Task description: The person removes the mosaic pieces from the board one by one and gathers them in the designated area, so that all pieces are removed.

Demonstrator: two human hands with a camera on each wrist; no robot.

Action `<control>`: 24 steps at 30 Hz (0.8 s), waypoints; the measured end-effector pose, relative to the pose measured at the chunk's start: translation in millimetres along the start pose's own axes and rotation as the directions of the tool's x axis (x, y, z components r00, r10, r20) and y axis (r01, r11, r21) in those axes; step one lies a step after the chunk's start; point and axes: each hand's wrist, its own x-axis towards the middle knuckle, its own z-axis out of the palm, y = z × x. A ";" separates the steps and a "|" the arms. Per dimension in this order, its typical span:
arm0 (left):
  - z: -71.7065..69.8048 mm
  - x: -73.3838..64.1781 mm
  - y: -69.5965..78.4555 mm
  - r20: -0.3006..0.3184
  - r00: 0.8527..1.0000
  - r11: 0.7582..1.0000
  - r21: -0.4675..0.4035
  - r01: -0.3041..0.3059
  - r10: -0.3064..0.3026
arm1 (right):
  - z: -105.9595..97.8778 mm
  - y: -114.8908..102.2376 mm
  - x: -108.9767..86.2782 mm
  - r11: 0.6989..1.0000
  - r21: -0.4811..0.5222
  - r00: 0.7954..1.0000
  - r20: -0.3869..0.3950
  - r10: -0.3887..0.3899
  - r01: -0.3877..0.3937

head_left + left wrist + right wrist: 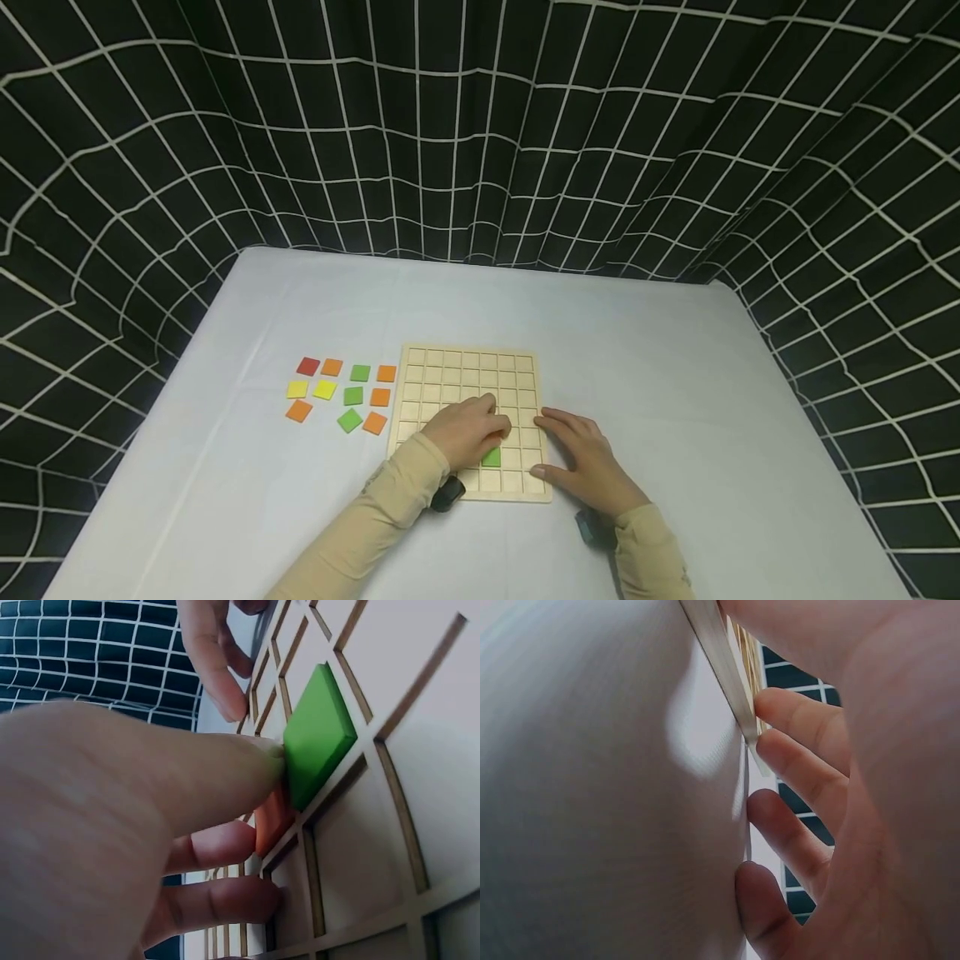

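Note:
A square wooden grid board (471, 358) lies on the white table, with a green tile (491, 457) in one of its lower cells. My left hand (463, 432) reaches over the board and pinches an orange tile (274, 821) between thumb and fingers, just beyond the green one. In the left wrist view the thumb tip is right at the green tile's edge, and the orange tile is partly hidden behind the thumb. My right hand (588, 460) rests at the board's right edge, fingers spread and holding nothing; some of its fingertips touch the rim in the right wrist view.
Left of the board lie several loose tiles: a red tile (308, 366), yellow tiles such as this yellow tile (325, 389), green ones like the green tile (353, 396), and orange ones like the orange tile (380, 397). A black curtain (450, 125) with white grid lines surrounds the table.

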 end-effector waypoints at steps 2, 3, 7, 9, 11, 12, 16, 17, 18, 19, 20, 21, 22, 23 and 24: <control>1.1 0.7 -0.4 0.003 1.000 1.000 0.005 -0.001 0.001 | -0.1 0.0 -0.2 1.000 0.002 1.000 -0.001 0.001 -0.001; 1.7 0.8 -0.7 0.007 1.000 1.000 0.006 -0.001 0.001 | -0.2 0.0 -0.2 1.000 0.004 1.000 0.000 0.002 -0.002; 4.0 1.6 -2.5 0.019 1.000 1.000 0.009 -0.003 0.003 | -0.1 0.2 0.2 1.000 0.007 1.000 -0.001 0.000 0.000; 4.8 2.1 -3.2 0.023 1.000 1.000 0.016 -0.011 0.011 | 0.1 0.3 0.2 1.000 0.003 1.000 -0.010 -0.009 0.009; 5.6 2.6 -3.9 0.029 0.999 0.999 0.028 -0.022 0.022 | 0.2 0.6 0.0 1.000 0.002 1.000 -0.017 -0.014 0.014; 5.8 3.0 -4.2 0.032 0.999 0.999 0.038 -0.030 0.028 | 0.2 0.6 -0.2 1.000 0.000 1.000 -0.019 -0.017 0.017; 6.7 3.8 -6.0 0.049 0.998 0.996 0.079 -0.051 0.047 | 0.7 1.6 -1.0 1.000 -0.003 1.000 -0.017 -0.010 0.009; 7.0 4.0 -6.8 0.049 0.997 0.995 0.087 -0.056 0.052 | 0.7 1.5 -1.1 1.000 -0.002 1.000 -0.016 -0.009 0.009; 7.5 4.2 -7.8 0.047 0.997 0.994 0.091 -0.060 0.056 | 0.7 1.4 -1.1 1.000 -0.002 1.000 -0.014 -0.008 0.008; 7.7 4.2 -8.8 0.045 0.997 0.994 0.090 -0.061 0.057 | 0.5 1.2 -1.2 1.000 -0.001 1.000 -0.013 -0.006 0.006; 7.5 4.3 -9.8 0.042 0.998 0.995 0.085 -0.060 0.056 | 0.3 0.7 -1.3 1.000 -0.001 1.000 -0.012 -0.004 0.004; 7.5 4.2 -11.1 0.035 0.998 0.996 0.075 -0.057 0.054 | 0.1 0.2 -1.3 1.000 0.001 1.000 -0.010 0.000 0.000; 6.7 4.0 -11.9 0.033 0.998 0.997 0.066 -0.051 0.049 | 0.0 -0.1 -1.1 1.000 0.004 1.000 -0.008 0.003 -0.003; 5.7 3.7 -12.6 0.032 0.998 0.997 0.056 -0.046 0.045 | -0.1 -0.6 -1.0 1.000 0.007 1.000 -0.005 0.007 -0.007; 4.2 3.3 -13.0 0.036 0.999 0.998 0.041 -0.039 0.038 | 0.0 -0.6 -0.9 1.000 0.005 1.000 -0.004 0.009 -0.009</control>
